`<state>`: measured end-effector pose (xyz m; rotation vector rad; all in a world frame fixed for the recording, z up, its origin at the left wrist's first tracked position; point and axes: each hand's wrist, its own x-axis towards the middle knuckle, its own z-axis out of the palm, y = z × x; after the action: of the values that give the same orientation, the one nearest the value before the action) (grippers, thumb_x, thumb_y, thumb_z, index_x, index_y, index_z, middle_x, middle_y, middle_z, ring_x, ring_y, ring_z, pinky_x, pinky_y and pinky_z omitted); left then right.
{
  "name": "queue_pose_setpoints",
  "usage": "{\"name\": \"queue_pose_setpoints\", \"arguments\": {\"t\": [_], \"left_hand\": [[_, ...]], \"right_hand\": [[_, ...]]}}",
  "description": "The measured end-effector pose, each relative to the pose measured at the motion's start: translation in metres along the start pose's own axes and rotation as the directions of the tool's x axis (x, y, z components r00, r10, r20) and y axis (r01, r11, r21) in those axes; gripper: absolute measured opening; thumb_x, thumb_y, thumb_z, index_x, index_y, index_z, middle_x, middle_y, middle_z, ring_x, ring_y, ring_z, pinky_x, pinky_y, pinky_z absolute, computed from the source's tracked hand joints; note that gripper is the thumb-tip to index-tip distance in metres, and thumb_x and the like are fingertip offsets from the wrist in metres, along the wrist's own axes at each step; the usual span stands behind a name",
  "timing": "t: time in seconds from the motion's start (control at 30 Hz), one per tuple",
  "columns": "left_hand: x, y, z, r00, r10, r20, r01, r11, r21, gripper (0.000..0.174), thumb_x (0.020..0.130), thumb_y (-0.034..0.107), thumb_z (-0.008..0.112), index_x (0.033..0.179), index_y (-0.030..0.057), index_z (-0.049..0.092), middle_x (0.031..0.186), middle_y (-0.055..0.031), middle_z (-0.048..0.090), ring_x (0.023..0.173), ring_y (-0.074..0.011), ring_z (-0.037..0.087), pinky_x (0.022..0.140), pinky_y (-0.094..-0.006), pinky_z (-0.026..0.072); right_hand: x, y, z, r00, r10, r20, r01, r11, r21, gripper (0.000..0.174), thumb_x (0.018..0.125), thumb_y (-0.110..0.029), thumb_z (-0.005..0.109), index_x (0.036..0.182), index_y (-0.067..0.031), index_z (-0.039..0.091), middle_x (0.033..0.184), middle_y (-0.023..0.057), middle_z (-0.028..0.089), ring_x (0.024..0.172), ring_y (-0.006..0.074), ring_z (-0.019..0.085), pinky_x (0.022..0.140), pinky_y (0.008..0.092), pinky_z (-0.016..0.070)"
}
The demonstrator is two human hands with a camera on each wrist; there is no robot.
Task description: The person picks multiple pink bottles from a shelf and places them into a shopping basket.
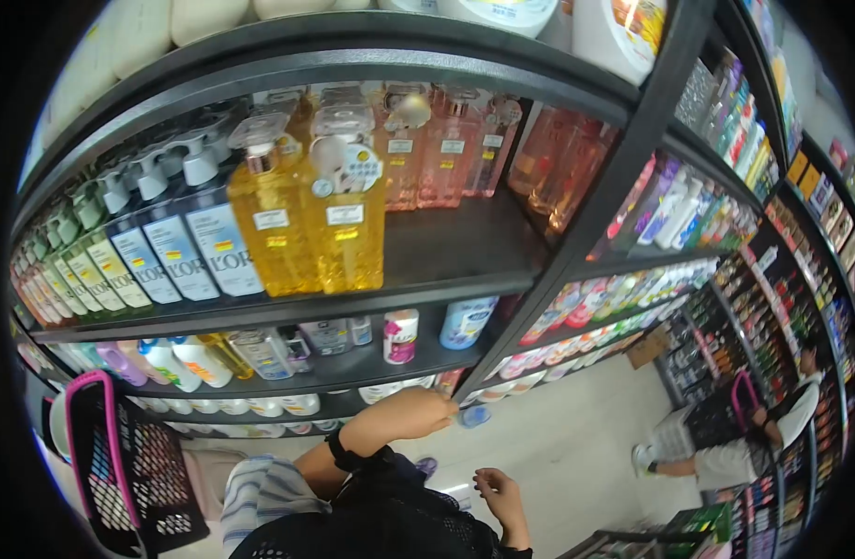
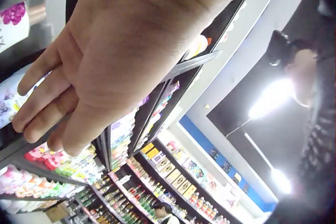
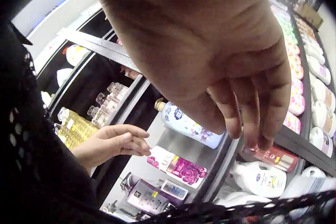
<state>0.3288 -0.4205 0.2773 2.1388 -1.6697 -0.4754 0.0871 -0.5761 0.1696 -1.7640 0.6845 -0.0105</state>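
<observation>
In the head view my left hand (image 1: 404,415) reaches out in front of the lower shelves, with a dark band on its wrist. Its fingers are loosely bent and hold nothing, as the left wrist view of the hand (image 2: 105,71) shows. Nearest to it stand a white and magenta bottle (image 1: 400,337) and a light blue bottle (image 1: 469,322) on the middle shelf. My right hand (image 1: 502,498) hangs lower and to the right, its fingers (image 3: 247,108) relaxed and holding nothing. From the right wrist it overlaps the light blue pump bottle (image 3: 189,124).
Yellow bottles (image 1: 343,233), pink bottles (image 1: 443,154) and dark blue pump bottles (image 1: 180,247) fill the shelf above. A black shopping basket (image 1: 157,466) with a pink handle is at the left. A person (image 1: 772,429) with another basket stands in the aisle at right.
</observation>
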Motion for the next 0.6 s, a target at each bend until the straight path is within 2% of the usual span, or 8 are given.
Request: {"name": "queue_pose_setpoints", "arguments": {"t": [0.07,0.13,0.17,0.37,0.43,0.47,0.53,0.6], "left_hand": [[0.025,-0.007,-0.009,0.995,-0.012,-0.102,0.015,1.0,0.02,0.024,0.088,0.025,0.056,0.103,0.0068,0.059,0.091,-0.0125,0.063,0.086,-0.0336,0.062,0.074,-0.0435,0.0493],[0.04,0.006,-0.043,0.909,0.052,-0.413,-0.03,0.998,0.059,0.023,0.089,0.025,0.056,0.102,0.0063,0.059,0.09,-0.0109,0.063,0.081,-0.0318,0.063,0.072,-0.0417,0.05],[0.048,0.011,-0.056,0.866,0.084,-0.493,-0.038,0.994,0.102,0.017,0.087,0.019,0.058,0.096,0.0054,0.058,0.084,-0.0109,0.059,0.077,-0.0293,0.063,0.066,-0.0394,0.0506],[0.074,0.039,-0.118,0.748,0.061,-0.661,0.04,0.99,0.136,0.021,0.087,0.02,0.06,0.101,0.0044,0.058,0.096,-0.0099,0.058,0.075,-0.0267,0.064,0.064,-0.035,0.0513],[0.082,0.045,-0.132,0.724,-0.036,-0.689,0.131,0.988,0.086,0.029,0.084,0.02,0.064,0.109,0.0062,0.059,0.104,-0.0093,0.061,0.084,-0.0282,0.064,0.07,-0.0339,0.0529],[0.086,0.049,-0.141,0.669,0.028,-0.743,0.147,0.974,0.169,0.03,0.084,0.02,0.063,0.111,0.0061,0.058,0.107,-0.0118,0.06,0.083,-0.0287,0.064,0.069,-0.0347,0.0529],[0.097,0.058,-0.158,0.576,0.03,-0.817,0.225,0.955,0.193,0.035,0.083,0.021,0.065,0.112,0.0042,0.057,0.113,-0.0146,0.057,0.081,-0.0289,0.063,0.067,-0.0349,0.0526],[0.109,0.066,-0.181,0.528,-0.051,-0.848,0.376,0.909,0.18,0.041,0.082,0.024,0.065,0.115,0.0016,0.055,0.117,-0.016,0.056,0.08,-0.031,0.063,0.066,-0.0377,0.0522]], "right_hand": [[0.028,-0.019,-0.02,0.996,-0.075,0.058,0.076,0.997,-0.017,0.022,0.09,-0.009,0.059,0.109,0.0014,0.061,0.095,0.0102,0.069,0.083,0.016,0.066,0.07,0.0259,0.0507],[0.056,-0.03,-0.039,0.99,-0.081,0.114,0.081,0.997,0.002,0.023,0.09,-0.01,0.059,0.11,0.0015,0.061,0.094,0.0099,0.069,0.084,0.0163,0.066,0.073,0.0261,0.05],[0.069,-0.028,-0.047,0.989,-0.084,0.121,0.085,0.996,-0.003,0.023,0.09,-0.01,0.059,0.11,0.0017,0.061,0.094,0.0099,0.069,0.084,0.0162,0.066,0.073,0.0264,0.0502],[0.123,-0.01,-0.073,0.978,-0.123,0.168,0.145,0.981,-0.127,0.023,0.089,-0.011,0.06,0.108,0.0015,0.062,0.09,0.0097,0.069,0.083,0.0154,0.066,0.074,0.0274,0.0507],[0.134,-0.004,-0.079,0.943,-0.115,0.311,0.169,0.974,-0.151,0.024,0.089,-0.013,0.062,0.109,0.0001,0.061,0.091,0.01,0.069,0.083,0.016,0.066,0.075,0.0279,0.0509],[0.137,-0.002,-0.083,0.935,-0.109,0.337,0.167,0.975,-0.146,0.024,0.089,-0.013,0.062,0.109,0.0001,0.061,0.091,0.01,0.069,0.083,0.016,0.066,0.075,0.0279,0.0509],[0.148,-0.014,-0.093,0.874,-0.166,0.456,0.263,0.952,-0.157,0.026,0.089,-0.016,0.063,0.111,-0.0013,0.061,0.092,0.0104,0.069,0.083,0.0173,0.065,0.076,0.0292,0.0508],[0.158,-0.019,-0.106,0.841,-0.169,0.513,0.298,0.937,-0.18,0.027,0.089,-0.018,0.063,0.112,-0.0027,0.06,0.092,0.011,0.068,0.083,0.0189,0.065,0.077,0.0304,0.0507]]}}
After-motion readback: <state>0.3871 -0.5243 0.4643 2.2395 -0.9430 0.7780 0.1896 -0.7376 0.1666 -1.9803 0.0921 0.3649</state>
